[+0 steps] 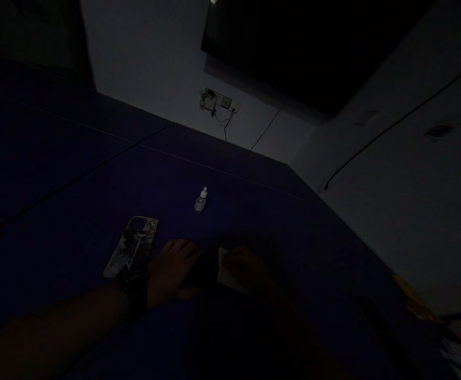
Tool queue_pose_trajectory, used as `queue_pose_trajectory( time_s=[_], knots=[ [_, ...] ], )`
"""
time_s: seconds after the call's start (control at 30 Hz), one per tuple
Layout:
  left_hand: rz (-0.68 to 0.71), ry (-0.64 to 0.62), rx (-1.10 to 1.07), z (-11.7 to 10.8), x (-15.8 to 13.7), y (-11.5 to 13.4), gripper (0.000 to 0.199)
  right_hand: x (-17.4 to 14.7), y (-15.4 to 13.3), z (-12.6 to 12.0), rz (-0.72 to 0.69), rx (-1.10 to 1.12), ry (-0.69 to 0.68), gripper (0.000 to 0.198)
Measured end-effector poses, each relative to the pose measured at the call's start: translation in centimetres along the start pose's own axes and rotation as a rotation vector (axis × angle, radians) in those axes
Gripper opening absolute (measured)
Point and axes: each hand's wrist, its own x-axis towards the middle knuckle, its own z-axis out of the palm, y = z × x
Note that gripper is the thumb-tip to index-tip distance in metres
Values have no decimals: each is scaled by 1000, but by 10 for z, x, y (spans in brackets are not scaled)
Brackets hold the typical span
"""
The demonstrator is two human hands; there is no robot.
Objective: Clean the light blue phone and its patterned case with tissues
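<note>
The view is very dark. My left hand [173, 269], with a dark watch [135, 287] on its wrist, has its fingers and thumb around the edge of a black flat object [202, 272] whose kind I cannot make out. My right hand [250, 266] pinches a pale cloth [227, 277] beside that object's right side; whether the cloth touches it is hard to see. A phone case [133, 248] with a printed picture lies left of my left hand. Beyond both hands is a small clear dropper bottle [201, 201] with a white top.
All of this rests on a dark blue surface [107, 184]. On the pale wall behind are a socket panel [220, 100] with cords and a large black screen [278, 47]. A black cable [396, 119] hangs along the right wall. Blurred coloured items [416, 301] sit at the right edge.
</note>
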Motion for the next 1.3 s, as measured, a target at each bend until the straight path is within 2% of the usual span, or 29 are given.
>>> queue_pose_trajectory(
  time_s=[0.2,0.4,0.5,0.67,0.83,0.97,1.13,1.3],
  knots=[
    [2,5,-10,0,-1,0,77,-15,-17,-3,-90,51,-127,25],
    [12,27,-61,-1,0,0,79,-1,-3,5,-32,-1,-35,25],
    [7,55,-86,2,-1,-2,82,-5,-6,3,-60,7,-70,24],
    [-89,63,-102,0,-1,-3,65,-14,-11,-4,-69,-3,-101,25],
    [-74,49,-145,-7,1,-2,55,-11,-2,-4,1,-100,-50,24],
    [-74,44,-181,-8,1,-3,50,-21,-4,-2,-38,-146,-125,25],
    [-84,23,-185,-8,1,-4,58,-37,-15,-5,-95,-189,-221,44],
    [-80,31,-176,-6,2,-6,58,-36,-21,-16,-97,-246,-269,66]
  ],
)
